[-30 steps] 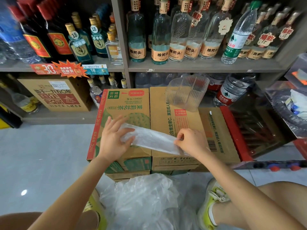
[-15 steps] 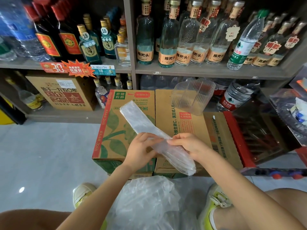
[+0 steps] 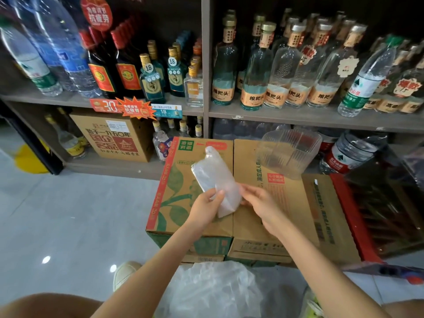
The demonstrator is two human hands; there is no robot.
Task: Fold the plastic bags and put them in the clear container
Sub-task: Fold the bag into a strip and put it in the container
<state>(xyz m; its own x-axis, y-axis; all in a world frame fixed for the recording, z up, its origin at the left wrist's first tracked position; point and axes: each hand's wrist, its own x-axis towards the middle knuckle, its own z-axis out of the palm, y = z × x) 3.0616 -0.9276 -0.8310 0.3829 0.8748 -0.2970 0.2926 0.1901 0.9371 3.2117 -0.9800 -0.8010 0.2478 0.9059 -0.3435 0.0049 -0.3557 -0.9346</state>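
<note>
A folded clear plastic bag (image 3: 213,177) stands tilted above the cardboard boxes, its upper end pointing up and left. My left hand (image 3: 206,206) grips its lower part from the left, thumb on the front. My right hand (image 3: 258,200) pinches the bag's lower right edge. The clear ribbed container (image 3: 288,153) sits empty on the right box, up and to the right of both hands. A heap of loose plastic bags (image 3: 211,292) lies on the floor between my knees.
Two cardboard boxes (image 3: 275,203) serve as the work surface, with a red crate (image 3: 351,216) at their right. Shelves (image 3: 298,118) of glass bottles stand behind. Grey tiled floor (image 3: 80,214) lies to the left.
The long bag strip has been folded shorter and raised more upright. Both hands came together at its lower end. The camera moved closer.
</note>
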